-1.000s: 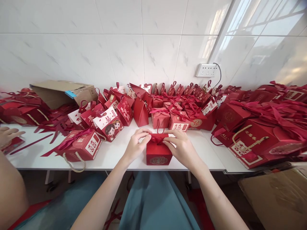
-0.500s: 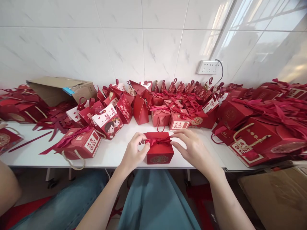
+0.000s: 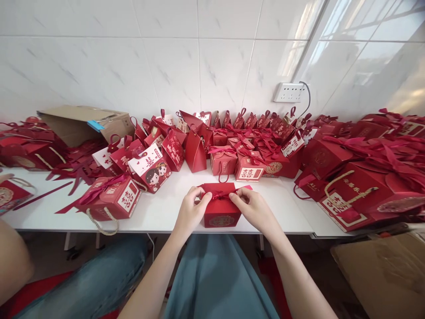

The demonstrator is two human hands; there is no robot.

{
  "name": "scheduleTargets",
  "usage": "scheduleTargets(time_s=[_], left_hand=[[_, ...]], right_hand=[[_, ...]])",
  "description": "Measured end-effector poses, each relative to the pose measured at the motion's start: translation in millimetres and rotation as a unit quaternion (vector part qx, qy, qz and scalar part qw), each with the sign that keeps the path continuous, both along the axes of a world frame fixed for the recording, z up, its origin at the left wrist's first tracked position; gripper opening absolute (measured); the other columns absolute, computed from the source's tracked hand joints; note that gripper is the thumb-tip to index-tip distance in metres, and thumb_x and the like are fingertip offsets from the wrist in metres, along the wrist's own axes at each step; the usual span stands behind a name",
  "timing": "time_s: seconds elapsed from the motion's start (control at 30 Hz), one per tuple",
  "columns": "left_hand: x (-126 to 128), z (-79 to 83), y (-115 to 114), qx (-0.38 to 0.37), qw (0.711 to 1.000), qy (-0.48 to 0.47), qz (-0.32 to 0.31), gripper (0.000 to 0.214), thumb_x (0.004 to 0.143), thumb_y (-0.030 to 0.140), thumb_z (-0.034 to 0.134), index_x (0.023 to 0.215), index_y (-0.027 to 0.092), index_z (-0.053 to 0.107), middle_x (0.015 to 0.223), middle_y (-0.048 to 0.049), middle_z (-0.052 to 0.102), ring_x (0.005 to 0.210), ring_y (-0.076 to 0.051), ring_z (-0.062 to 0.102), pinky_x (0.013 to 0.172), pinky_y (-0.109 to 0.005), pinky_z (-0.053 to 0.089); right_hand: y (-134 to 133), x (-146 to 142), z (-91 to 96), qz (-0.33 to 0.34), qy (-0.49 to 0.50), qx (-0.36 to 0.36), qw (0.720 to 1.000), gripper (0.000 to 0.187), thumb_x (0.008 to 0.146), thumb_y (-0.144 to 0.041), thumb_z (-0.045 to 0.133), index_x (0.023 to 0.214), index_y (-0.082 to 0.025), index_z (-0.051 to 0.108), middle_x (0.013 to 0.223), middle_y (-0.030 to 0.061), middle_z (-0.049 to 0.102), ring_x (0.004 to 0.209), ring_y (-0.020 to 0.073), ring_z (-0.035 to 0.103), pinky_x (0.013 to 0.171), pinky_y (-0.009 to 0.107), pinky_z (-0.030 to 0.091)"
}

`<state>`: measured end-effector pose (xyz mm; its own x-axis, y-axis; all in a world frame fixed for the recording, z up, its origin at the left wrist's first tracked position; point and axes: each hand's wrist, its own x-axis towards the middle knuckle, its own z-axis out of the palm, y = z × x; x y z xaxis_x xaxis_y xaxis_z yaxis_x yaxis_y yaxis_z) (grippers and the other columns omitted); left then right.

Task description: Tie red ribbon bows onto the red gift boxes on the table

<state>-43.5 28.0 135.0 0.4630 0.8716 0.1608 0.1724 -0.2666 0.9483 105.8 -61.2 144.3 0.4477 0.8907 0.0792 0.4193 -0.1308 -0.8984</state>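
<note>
A small red gift box (image 3: 222,218) with a gold emblem on its front stands at the table's near edge. Across its top lies a red ribbon (image 3: 222,195), gathered in a bow or knot at the middle. My left hand (image 3: 195,204) pinches the ribbon at the box's left side, thumb against the fingers. On the opposite side my right hand (image 3: 249,204) is closed on the ribbon, and a pinkish ribbon end shows above its fingers. The ribbon's exact shape between the fingertips is partly hidden.
Behind the box stand several ribboned boxes (image 3: 250,168). A rope-handled red box (image 3: 109,201) sits to the left, near a cardboard box (image 3: 116,126). Large red boxes (image 3: 365,190) crowd the right. A person's jeans-clad leg (image 3: 86,283) is at lower left, and a power strip (image 3: 289,92) hangs on the wall.
My right hand has moved inward from beside the box and its spread fingers have closed on the ribbon. My left hand has shifted slightly, its thumb now farther over the box top.
</note>
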Motion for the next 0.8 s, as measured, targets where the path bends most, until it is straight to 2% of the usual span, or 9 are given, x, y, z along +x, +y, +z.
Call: scheduleTargets(time_s=[0.13, 0.23, 0.33, 0.53, 0.8], left_hand=[[0.6, -7.9, 0.2, -0.022, 0.999, -0.038, 0.0, 0.028, 0.078, 0.036, 0.052, 0.059, 0.02, 0.04, 0.068, 0.0019, 0.042, 0.062, -0.012, 0.047, 0.056, -0.021, 0.043], [0.4, -14.2, 0.5, -0.032, 0.998, -0.062, 0.005, 0.028, 0.078, 0.035, 0.052, 0.059, 0.02, 0.039, 0.07, 0.0017, 0.043, 0.064, -0.012, 0.046, 0.057, -0.021, 0.042], [0.4, -19.8, 1.1, -0.032, 0.997, -0.071, 0.009, 0.028, 0.079, 0.035, 0.052, 0.059, 0.02, 0.039, 0.072, 0.0012, 0.044, 0.066, -0.012, 0.046, 0.059, -0.022, 0.04], [2.4, -28.0, 0.4, -0.022, 0.995, -0.091, 0.025, 0.03, 0.083, 0.033, 0.05, 0.06, 0.02, 0.037, 0.072, 0.0013, 0.041, 0.069, -0.012, 0.044, 0.062, -0.022, 0.039], [5.9, -36.6, -0.4, -0.007, 0.995, -0.086, 0.058, 0.031, 0.084, 0.035, 0.048, 0.061, 0.02, 0.033, 0.075, 0.0006, 0.043, 0.07, -0.013, 0.045, 0.065, -0.023, 0.04]], right_hand=[[-0.3, 8.8, -7.7, 0.046, 0.15, 0.026, 0.987, 0.042, 0.073, -0.057, 0.061, 0.06, -0.021, 0.043, 0.06, -0.0032, 0.046, 0.057, 0.0124, 0.041, 0.056, 0.026, 0.033], [0.0, 11.2, -14.6, 0.057, 0.266, 0.037, 0.961, 0.043, 0.069, -0.056, 0.068, 0.062, -0.02, 0.045, 0.063, -0.0028, 0.05, 0.06, 0.012, 0.045, 0.06, 0.026, 0.036], [0.9, 11.0, -19.4, 0.068, 0.342, 0.053, 0.936, 0.041, 0.067, -0.052, 0.072, 0.062, -0.019, 0.049, 0.063, -0.0027, 0.051, 0.062, 0.0118, 0.047, 0.063, 0.026, 0.038], [2.1, 12.7, -26.3, 0.064, 0.378, 0.076, 0.921, 0.043, 0.065, -0.05, 0.073, 0.054, -0.019, 0.046, 0.055, -0.0056, 0.037, 0.053, 0.009, 0.03, 0.055, 0.025, 0.03], [6.0, 11.0, -38.2, 0.046, 0.392, 0.094, 0.914, 0.045, 0.062, -0.05, 0.073, 0.052, -0.021, 0.04, 0.055, -0.0054, 0.034, 0.052, 0.009, 0.028, 0.052, 0.025, 0.03]])
